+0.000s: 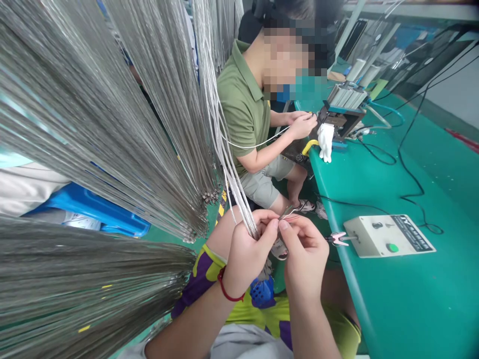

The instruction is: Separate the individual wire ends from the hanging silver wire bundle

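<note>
My left hand, with a red cord round its wrist, is closed round a thin bunch of grey wires that hangs down from above. My right hand pinches the bare wire ends together with the left thumb, just left of the green bench's edge. Both hands are over my lap. Large hanging bundles of grey wires fill the left half of the view.
A green bench runs along the right, with a beige control box bearing a green button, black cables and a small machine at the far end. A seated person in a green shirt feeds a wire there. Blue bin at left.
</note>
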The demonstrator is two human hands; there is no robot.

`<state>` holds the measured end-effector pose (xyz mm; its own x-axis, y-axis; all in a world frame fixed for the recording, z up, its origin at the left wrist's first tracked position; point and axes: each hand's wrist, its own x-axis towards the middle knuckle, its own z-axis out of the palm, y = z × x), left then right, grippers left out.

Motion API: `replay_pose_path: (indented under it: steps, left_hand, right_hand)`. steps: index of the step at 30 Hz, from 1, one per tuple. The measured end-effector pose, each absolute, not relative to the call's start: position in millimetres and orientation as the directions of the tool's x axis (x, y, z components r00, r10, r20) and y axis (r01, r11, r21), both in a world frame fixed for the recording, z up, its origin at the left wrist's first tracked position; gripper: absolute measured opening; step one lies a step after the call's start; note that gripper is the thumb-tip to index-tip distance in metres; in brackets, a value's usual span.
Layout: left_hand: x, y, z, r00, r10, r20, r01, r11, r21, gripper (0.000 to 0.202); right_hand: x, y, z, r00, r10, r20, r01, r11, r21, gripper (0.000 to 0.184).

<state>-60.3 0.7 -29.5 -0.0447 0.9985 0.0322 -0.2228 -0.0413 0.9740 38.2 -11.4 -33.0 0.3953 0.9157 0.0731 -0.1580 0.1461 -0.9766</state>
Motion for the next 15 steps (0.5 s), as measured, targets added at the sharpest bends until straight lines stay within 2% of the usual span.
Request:
replay_pose_path:
  steps: [8, 15]
  left_hand:
    - [-58, 2, -30, 0.011, 1.000, -0.003, -0.323, 0.007, 0.947, 0.009]
    - [-56, 3, -35, 0.063, 0.998, -0.010, -0.389, 0.034, 0.920, 0.010]
  right_hand:
    - [42, -12, -32, 0.370, 0.929, 0.017, -0.202, 0.098, -0.975, 0.019]
    - [52, -6, -35, 0.272, 0.962, 0.009, -0.279, 0.087, -0.956, 0.017]
